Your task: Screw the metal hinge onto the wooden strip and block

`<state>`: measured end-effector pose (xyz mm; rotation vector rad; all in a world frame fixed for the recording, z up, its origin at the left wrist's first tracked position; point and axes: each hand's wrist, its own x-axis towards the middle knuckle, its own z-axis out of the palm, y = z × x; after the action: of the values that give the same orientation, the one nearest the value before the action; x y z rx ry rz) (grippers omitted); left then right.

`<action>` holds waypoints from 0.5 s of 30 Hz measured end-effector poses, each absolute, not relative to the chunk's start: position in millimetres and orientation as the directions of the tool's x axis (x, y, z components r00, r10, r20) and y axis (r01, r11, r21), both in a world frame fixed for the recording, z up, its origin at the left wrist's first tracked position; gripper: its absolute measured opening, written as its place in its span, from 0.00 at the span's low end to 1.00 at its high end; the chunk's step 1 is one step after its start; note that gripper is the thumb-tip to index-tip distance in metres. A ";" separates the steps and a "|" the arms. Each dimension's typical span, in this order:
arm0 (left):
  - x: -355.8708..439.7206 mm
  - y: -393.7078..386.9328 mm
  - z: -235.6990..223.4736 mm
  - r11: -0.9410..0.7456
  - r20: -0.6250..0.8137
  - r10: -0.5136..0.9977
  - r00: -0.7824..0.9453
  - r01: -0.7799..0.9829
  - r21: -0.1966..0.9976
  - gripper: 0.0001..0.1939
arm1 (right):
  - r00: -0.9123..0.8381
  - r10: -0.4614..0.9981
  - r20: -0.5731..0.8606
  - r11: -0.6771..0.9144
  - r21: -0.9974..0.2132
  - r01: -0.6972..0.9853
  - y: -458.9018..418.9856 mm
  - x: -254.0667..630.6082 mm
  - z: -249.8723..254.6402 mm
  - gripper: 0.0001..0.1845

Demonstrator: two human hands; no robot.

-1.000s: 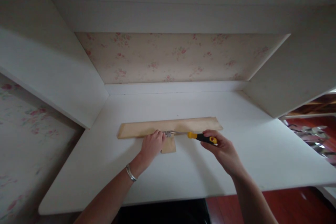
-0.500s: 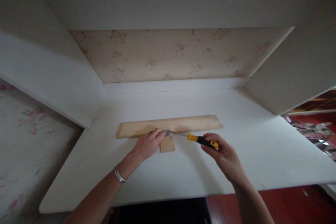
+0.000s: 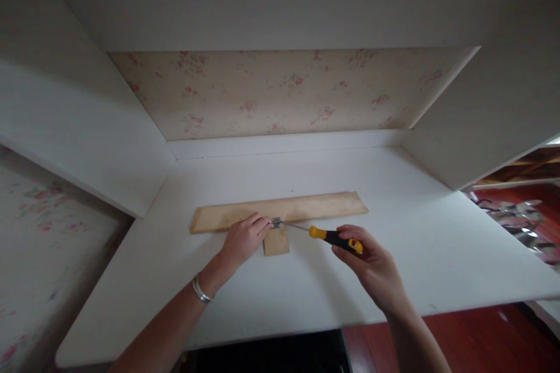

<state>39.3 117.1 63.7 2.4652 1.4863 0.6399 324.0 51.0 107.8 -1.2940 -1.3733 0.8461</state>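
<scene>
A long, flat wooden board (image 3: 315, 206) lies crosswise on the white tabletop, and a short wooden block (image 3: 276, 242) meets its near edge. Over the joint sits a small metal hinge (image 3: 276, 222). The fingers of my left hand (image 3: 245, 239) are closed at the hinge's left side and hold it against the wood, their tips partly hidden. My right hand (image 3: 367, 259) grips the black and yellow handle of a screwdriver (image 3: 331, 237). Its thin shaft points left, with the tip at the hinge; whether it sits in a screw is too small to tell.
White side panels (image 3: 472, 111) rise at left and right, with flowered wallpaper (image 3: 280, 93) behind the tabletop (image 3: 236, 175). An overhead white panel (image 3: 280, 20) spans the top. Past the right edge, shiny metal items (image 3: 525, 227) sit lower down. A dark object (image 3: 271, 355) is below the front edge.
The view has shifted slightly. The screwdriver still reaches the hinge, its handle tilted a little differently in my right hand. My left hand stays at the hinge.
</scene>
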 end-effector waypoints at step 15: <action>-117.4 161.2 49.0 0.049 0.246 0.934 -0.261 0.773 0.633 0.11 | 0.221 0.970 0.100 0.063 -0.984 0.166 53.3 308.4 115.4 0.16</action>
<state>-117.4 161.2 49.0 1.7478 2.0932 1.0118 308.4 53.3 115.4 -1.3616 -1.1851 0.8986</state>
